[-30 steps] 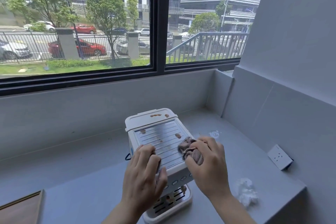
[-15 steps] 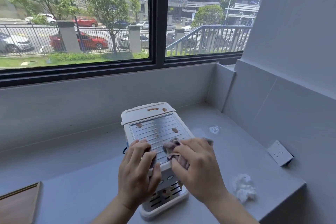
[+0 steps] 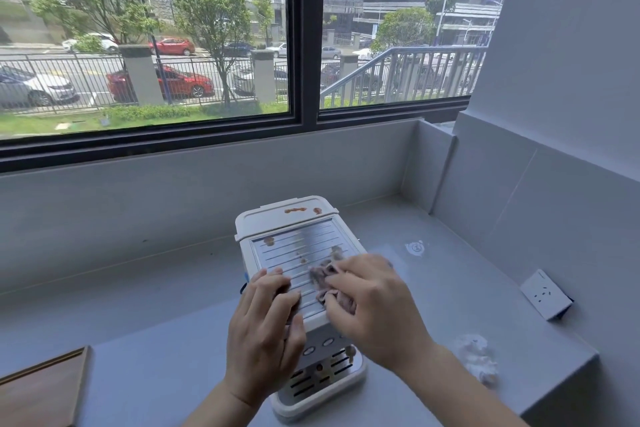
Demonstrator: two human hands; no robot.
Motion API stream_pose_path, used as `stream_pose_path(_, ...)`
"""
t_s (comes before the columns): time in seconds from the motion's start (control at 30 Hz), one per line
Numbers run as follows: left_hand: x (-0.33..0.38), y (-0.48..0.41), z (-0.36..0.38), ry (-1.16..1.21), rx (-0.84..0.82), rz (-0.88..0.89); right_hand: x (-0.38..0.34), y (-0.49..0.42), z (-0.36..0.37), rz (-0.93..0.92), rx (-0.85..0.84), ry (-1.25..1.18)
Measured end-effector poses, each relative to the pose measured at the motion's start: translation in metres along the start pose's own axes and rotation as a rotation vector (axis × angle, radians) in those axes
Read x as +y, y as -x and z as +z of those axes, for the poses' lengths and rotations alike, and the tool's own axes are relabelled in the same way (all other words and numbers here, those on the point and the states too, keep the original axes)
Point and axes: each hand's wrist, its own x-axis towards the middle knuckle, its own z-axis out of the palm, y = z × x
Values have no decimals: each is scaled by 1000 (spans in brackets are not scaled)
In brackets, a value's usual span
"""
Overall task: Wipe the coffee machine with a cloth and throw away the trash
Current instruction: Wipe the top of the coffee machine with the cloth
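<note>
My L hand (image 3: 266, 319) lay flat, fingers relaxed, on the coffee machine (image 3: 294, 250), steadying it; R hand (image 3: 374, 305) gripped the cloth (image 3: 323, 279). Needed firm strokes twd stains (image 3: 300, 210) at its back edge.

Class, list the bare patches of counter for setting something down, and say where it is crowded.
Widest: counter left of the coffee machine, between the wooden board and the back wall. Another lies behind and right of it, toward the corner. Crowded: the machine's top, under left hand, right hand and cloth; crumpled tissue sits front right.
</note>
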Motion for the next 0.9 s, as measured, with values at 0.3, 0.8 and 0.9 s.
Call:
stream_pose_path(0.3,-5,2,6,-26,42,59,1,-3,4,49,37,-39)
stream_pose_path(0.8,-2,-2,8,-23,77,36,19,-25,8,106,40,-15)
stream_pose_path(0.9,-2,-2,6,-26,61,39,16,-52,14,233,8,65)
